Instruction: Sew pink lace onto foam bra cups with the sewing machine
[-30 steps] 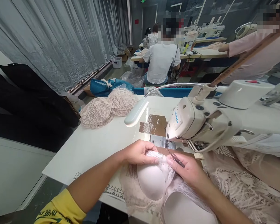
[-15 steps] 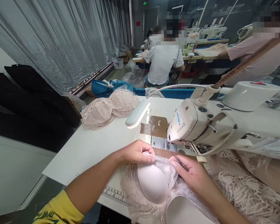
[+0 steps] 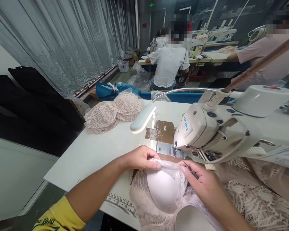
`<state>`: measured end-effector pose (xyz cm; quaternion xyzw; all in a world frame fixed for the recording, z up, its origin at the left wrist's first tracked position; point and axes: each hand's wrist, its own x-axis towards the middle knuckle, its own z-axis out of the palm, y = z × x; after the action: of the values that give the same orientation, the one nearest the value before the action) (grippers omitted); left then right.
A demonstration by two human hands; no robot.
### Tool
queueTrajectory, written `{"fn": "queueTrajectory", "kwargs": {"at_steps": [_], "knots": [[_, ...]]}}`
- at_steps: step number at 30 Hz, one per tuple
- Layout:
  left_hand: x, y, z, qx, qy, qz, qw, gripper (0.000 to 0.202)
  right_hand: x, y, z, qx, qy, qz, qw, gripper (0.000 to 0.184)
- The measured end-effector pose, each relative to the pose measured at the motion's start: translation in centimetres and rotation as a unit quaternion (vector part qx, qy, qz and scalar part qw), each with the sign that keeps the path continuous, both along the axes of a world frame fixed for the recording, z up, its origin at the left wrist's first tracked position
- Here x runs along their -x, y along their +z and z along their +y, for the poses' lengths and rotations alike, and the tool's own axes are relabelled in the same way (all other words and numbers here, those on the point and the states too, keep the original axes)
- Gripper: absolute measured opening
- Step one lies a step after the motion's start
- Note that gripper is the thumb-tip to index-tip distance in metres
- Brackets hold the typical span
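Note:
Between my hands hangs a pale lace bra [image 3: 163,189] with smooth moulded cups, its inner side facing me. My left hand [image 3: 144,158] is closed, pinching the upper lace edge between thumb and fingers. My right hand [image 3: 199,179] grips the same edge farther right, also closed. A small dark pointed tool, like tweezers or thread snips [image 3: 190,170], lies in that hand as well, its tip pointing up and left. The sewing machine [image 3: 195,125] stands just beyond, its needle area near my right fingertips. The lower part of the bra runs out of view.
A stack of lace bras [image 3: 106,115] lies at the table's far left. A lamp [image 3: 143,118] on a bendable arm reaches over the table [image 3: 98,154]. More lace pieces [image 3: 260,199] are heaped at right. Co-workers sit at machines ahead; grey curtains [image 3: 62,41] hang at left.
The bra and my right hand have shifted slightly right, and the lace edge is spread a little wider between my hands. The view has moved slightly. Both grips stay.

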<state>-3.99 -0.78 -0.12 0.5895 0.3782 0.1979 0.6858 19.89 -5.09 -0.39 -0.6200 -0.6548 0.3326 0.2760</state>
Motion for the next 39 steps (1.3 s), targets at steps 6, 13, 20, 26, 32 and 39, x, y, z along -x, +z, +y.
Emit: {"fn": "queueTrajectory", "kwargs": {"at_steps": [6,13,20,26,32,39], "knots": [[0.5,0.2,0.2,-0.015,-0.010,0.043,0.999,0.024,-0.9,-0.8,0.4,-0.026,-0.005,-0.078,0.997,0.037],[0.6,0.8,0.2,-0.028,0.012,0.082,0.996,0.026,-1.4,-1.2,0.3,-0.108,0.021,-0.177,0.978,0.033],[0.2,0.1,-0.2,-0.019,0.009,0.033,0.999,0.026,-0.5,-0.4,-1.1,-0.287,0.099,-0.201,0.931,0.041],[-0.1,-0.3,-0.6,-0.003,0.014,-0.004,1.000,0.031,0.3,-0.4,-1.0,-0.353,0.180,-0.155,0.905,0.034],[-0.3,-0.1,-0.9,-0.002,0.002,-0.025,1.000,0.033,0.5,-0.9,-1.0,-0.361,0.172,-0.144,0.905,0.034],[-0.4,0.1,-0.9,-0.009,-0.007,-0.029,1.000,0.034,0.4,-0.9,-1.1,-0.362,0.169,-0.143,0.906,0.034]]}}
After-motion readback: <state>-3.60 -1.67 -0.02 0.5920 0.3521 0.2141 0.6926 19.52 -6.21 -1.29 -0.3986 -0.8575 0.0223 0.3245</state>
